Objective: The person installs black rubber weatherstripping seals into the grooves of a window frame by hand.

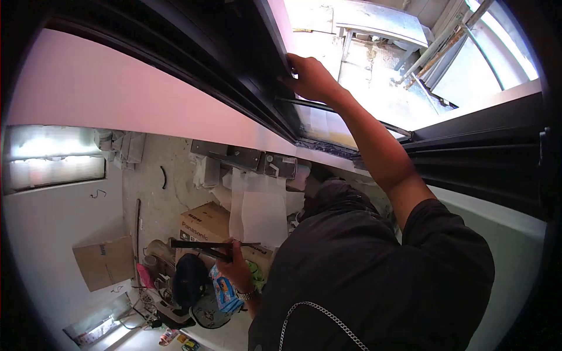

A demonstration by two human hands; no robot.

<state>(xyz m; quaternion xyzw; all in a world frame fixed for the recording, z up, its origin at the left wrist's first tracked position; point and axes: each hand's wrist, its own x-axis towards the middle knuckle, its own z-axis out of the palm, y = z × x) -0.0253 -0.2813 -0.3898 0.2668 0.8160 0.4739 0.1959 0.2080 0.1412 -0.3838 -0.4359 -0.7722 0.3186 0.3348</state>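
At the upper middle, my right hand (314,80) is raised with its fingers closed round the edge of a black window frame part (257,47). Below the hand, a dark track (328,147) with dirt in it runs beside a pane. Low on the left, my left hand (236,270), with a watch at the wrist, is closed on long thin black bars (202,244). These lie roughly level across the view, over a cardboard box. What exactly they are cannot be told.
Beneath my left hand are a Panasonic cardboard box (205,222), a blue packet (225,289) and a dark bag (189,281). A brown carton (104,263) stands further left. Outside the window, a table (383,23) and long poles (451,50) show.
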